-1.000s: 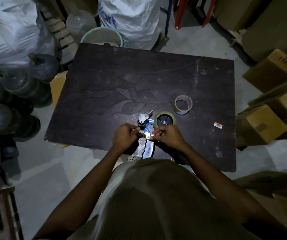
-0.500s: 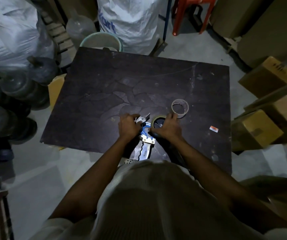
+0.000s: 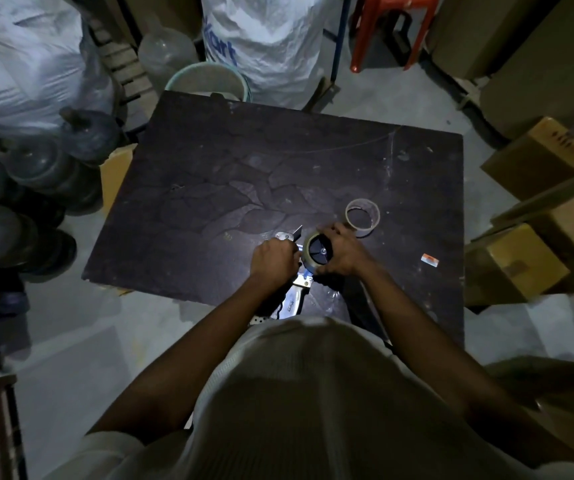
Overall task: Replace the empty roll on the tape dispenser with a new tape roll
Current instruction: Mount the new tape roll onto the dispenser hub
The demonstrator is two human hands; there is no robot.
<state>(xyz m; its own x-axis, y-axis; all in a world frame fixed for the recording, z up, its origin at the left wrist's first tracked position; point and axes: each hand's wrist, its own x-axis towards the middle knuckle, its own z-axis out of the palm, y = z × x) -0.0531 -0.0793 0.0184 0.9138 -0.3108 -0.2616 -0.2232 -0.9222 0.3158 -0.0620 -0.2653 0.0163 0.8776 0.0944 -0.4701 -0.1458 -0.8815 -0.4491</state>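
The left hand (image 3: 274, 260) is closed in a fist around the front part of the tape dispenser (image 3: 296, 289), just near its metal blade plate. The right hand (image 3: 342, 252) is curled around the new tape roll (image 3: 316, 252), fingers wrapped over its far and right rim, clamped on it. The roll sits on the dispenser's black spoked hub, its flat face turned up toward the camera.

The dispenser lies on the near edge of the table (image 3: 209, 202), its handle pointing toward the person. The handle is pale, with a wavy grip profile; the frame shows blue, with bright metal fittings.

The empty roll (image 3: 362, 217), a thin pale ring, apparently cardboard, stands on its edge face on the table, just beyond and to the right of the right hand, apart from it.

The table top is a dark, matte rectangular board with cracked, peeling surface patches. A small orange-and-white tag (image 3: 430, 260) lies to the right, well apart from the hands.
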